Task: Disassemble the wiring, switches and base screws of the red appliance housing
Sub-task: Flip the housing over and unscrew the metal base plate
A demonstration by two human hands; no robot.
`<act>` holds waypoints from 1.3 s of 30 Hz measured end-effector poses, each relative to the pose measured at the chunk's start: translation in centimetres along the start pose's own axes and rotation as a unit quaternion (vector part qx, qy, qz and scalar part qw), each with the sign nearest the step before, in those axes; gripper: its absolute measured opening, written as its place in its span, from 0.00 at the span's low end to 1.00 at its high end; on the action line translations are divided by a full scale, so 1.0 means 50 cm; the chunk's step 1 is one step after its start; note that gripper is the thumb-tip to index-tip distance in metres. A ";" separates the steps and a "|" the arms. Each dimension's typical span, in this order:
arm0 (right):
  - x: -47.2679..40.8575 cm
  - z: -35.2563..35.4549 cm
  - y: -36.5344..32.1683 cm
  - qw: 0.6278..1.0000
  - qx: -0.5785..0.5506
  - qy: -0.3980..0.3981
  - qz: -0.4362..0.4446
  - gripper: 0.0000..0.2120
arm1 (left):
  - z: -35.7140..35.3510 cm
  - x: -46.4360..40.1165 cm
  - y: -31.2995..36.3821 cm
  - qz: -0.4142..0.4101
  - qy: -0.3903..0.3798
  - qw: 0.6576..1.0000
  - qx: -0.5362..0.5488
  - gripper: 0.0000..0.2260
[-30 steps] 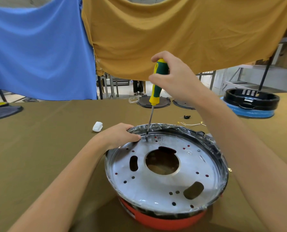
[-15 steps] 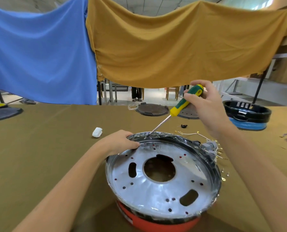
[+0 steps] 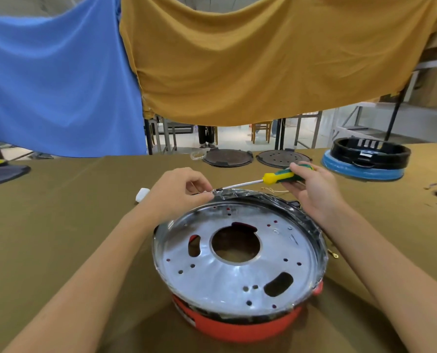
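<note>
Apparently the job is mid-way: the red appliance housing (image 3: 237, 324) sits on the olive-covered table (image 3: 59, 225) in front of the person, its silver perforated plate (image 3: 237, 266) in place, and several holes in it look empty, though I cannot tell which screws remain. The right hand (image 3: 311, 189) grips the green-and-yellow screwdriver (image 3: 276, 178), laid nearly flat, while the left hand (image 3: 179, 194) pinches at its tip above the far rim, likely plucking off a freed screw too small to make out. Wiring and switches, hidden under the plate, presumably remain.

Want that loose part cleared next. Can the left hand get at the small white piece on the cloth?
Probably yes: the white piece lies uncovered just beside the left hand, though its fingers are pinching at the screwdriver tip.
</note>
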State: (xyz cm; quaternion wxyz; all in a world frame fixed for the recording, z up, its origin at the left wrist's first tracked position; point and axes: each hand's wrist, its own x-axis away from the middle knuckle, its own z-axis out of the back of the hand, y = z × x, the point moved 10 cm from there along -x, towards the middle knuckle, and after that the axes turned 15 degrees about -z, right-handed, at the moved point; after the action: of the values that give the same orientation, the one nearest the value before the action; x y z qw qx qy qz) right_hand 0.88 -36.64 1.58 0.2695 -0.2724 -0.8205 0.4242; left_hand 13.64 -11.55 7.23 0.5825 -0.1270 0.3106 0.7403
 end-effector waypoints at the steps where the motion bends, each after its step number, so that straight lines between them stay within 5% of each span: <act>1: 0.001 -0.002 0.002 1.000 -0.001 -0.001 -0.005 0.16 | 0.003 -0.002 0.005 -0.008 0.005 1.000 0.004 0.01; 12: 0.015 0.032 -0.022 0.998 -0.035 0.043 0.010 0.17 | 0.037 0.004 0.001 0.015 0.029 0.997 0.068 0.05; 16: 0.014 0.043 -0.010 0.995 0.052 0.086 -0.015 0.20 | 0.023 0.004 0.008 0.020 0.029 0.991 0.131 0.03; 22: 0.037 -0.010 -0.005 0.991 -0.073 -0.066 -0.092 0.19 | 0.026 0.003 0.000 0.037 0.051 0.976 0.207 0.04; 28: 0.113 -0.111 -0.006 0.962 -0.004 -0.249 -0.112 0.19 | 0.008 -0.003 0.021 0.066 0.024 0.939 0.337 0.10; 32: 0.155 -0.157 -0.005 0.958 0.114 -0.259 -0.048 0.09 | -0.015 -0.005 0.056 0.074 -0.035 0.920 0.384 0.12; 39: 0.214 -0.217 0.026 0.904 0.321 -0.260 0.112 0.17 | -0.050 -0.007 0.100 0.047 -0.082 0.918 0.385 0.21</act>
State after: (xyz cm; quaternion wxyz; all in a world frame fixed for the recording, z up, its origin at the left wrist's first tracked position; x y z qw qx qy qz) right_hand 0.91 -22.85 8.12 0.0701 -0.1413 -0.6447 0.7479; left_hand 8.61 -13.99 7.06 0.5746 0.1825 0.5287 0.5975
